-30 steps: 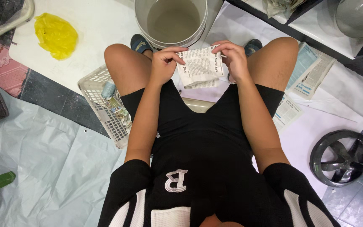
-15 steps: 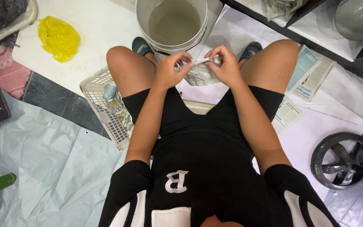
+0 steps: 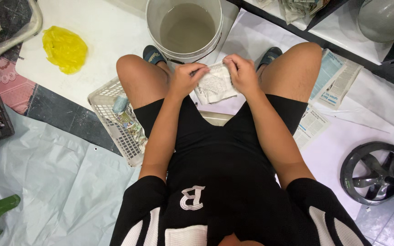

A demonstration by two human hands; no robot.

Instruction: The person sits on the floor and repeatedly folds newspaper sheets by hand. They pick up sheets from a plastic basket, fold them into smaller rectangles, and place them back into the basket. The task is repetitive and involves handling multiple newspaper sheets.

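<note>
While the person sits with knees apart, the left hand [image 3: 185, 78] and right hand [image 3: 241, 73] pinch the top edge of a wet newspaper sheet [image 3: 215, 84], fingers closed on it, just in front of a white bucket [image 3: 185, 48] of murky water.

One bucket [image 3: 185, 27], one white basket [image 3: 115, 120], two hands, one yellow bag [image 3: 64, 48].

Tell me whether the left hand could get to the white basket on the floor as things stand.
Probably yes. The white basket sits just outside the left knee with nothing over it. But the left hand is gripping the sheet of newspaper together with the right hand, so it would have to let go first.
</note>
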